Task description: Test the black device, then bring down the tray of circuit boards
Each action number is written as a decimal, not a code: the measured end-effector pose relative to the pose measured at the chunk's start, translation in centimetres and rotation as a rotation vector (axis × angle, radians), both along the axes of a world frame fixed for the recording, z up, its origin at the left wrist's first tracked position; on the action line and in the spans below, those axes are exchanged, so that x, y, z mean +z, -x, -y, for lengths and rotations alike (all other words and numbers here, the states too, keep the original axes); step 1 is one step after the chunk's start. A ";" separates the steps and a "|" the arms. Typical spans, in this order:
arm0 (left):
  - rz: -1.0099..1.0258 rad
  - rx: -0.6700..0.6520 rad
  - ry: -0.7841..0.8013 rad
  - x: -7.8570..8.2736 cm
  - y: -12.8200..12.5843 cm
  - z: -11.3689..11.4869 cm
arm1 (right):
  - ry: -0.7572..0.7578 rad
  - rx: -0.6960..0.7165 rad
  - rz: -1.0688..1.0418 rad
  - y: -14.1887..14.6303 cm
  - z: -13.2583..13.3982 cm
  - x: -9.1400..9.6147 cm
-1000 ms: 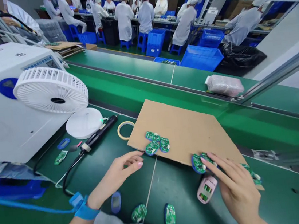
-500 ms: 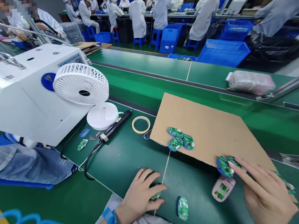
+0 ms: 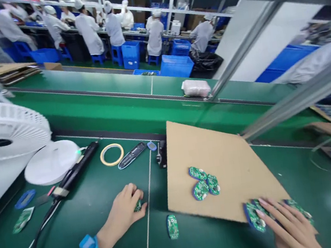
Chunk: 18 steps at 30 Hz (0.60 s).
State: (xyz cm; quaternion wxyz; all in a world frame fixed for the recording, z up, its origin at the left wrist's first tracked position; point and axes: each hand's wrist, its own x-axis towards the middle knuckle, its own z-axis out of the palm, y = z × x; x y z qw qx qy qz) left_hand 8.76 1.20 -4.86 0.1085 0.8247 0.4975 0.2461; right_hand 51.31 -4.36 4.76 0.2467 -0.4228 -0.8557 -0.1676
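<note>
Left hand [image 3: 123,215] curled, fingertips closed on a small green circuit board [image 3: 137,205]. Right hand [image 3: 286,230] spread, fingers splayed over blue-backed circuit boards [image 3: 253,217] at the near corner of a cardboard sheet [image 3: 234,159]. Between the hands, on the green worktop [image 3: 81,200], a lone blue-edged board [image 3: 172,226], long axis running fore and aft, closer to the left hand. Farther out on the sheet, four boards [image 3: 203,182] in a tight cluster, roughly midway between both hands.
</note>
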 end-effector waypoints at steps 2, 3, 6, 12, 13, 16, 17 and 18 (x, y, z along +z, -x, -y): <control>0.034 -0.053 -0.004 0.2 -1.0 0.0 | 0.021 -0.025 -0.013 -0.3 2.3 -0.5; 0.057 -0.084 -0.002 0.3 -1.8 0.3 | 0.031 -0.047 -0.026 -0.4 3.2 -0.9; 0.119 -0.194 0.001 0.5 -4.5 1.6 | 0.054 -0.128 -0.097 -0.1 5.2 -2.3; 0.037 -0.250 -0.108 -0.8 -8.3 3.3 | 0.040 -0.189 -0.148 -0.4 5.3 -4.2; 0.021 -0.223 -0.147 -1.2 -8.4 3.3 | 0.043 -0.196 -0.137 -0.8 5.1 -4.3; -0.023 -0.189 -0.274 -2.3 -7.6 2.8 | 0.057 -0.242 -0.084 -2.2 5.0 -4.6; -0.041 -0.199 -0.301 -2.6 -7.1 2.4 | 0.063 -0.256 -0.065 -2.6 5.1 -4.6; -0.058 -0.206 -0.315 -2.7 -6.6 1.9 | 0.068 -0.267 -0.048 -3.0 5.2 -4.7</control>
